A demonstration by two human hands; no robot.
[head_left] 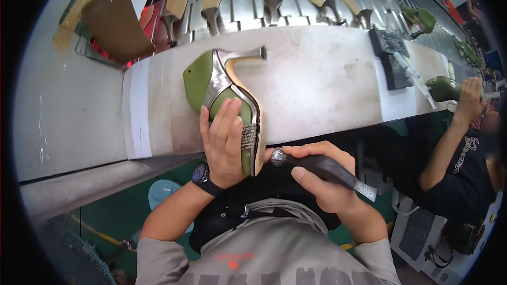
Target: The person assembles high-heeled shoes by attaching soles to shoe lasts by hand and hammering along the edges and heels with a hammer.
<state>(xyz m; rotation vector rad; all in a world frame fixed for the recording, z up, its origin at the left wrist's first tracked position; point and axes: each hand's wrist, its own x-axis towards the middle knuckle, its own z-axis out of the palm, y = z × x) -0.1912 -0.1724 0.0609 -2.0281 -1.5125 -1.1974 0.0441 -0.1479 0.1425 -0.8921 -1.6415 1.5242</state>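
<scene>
A silver high-heeled sandal (217, 80) lies on its side on a green shoe last (195, 80), its heel pointing to the far right. My left hand (223, 150) grips the front part, fingers over the last and close to a glittery band (248, 136); the thumb is hidden. In my right hand (335, 192) is a dark-handled tool (322, 169) with a rounded silver knob at one end and a flat pale tip at the other. The knob is beside the sole's toe end; I cannot tell whether they touch.
Several tan soles with silver heels (214, 0) lie on the metal conveyor beyond the pale bench (322, 79). A black block (388, 66) with a syringe (414, 79) beside it stands at right. Farther right, a co-worker's hand (470, 97) holds a green last (442, 89). A brown board (117, 24) leans at far left.
</scene>
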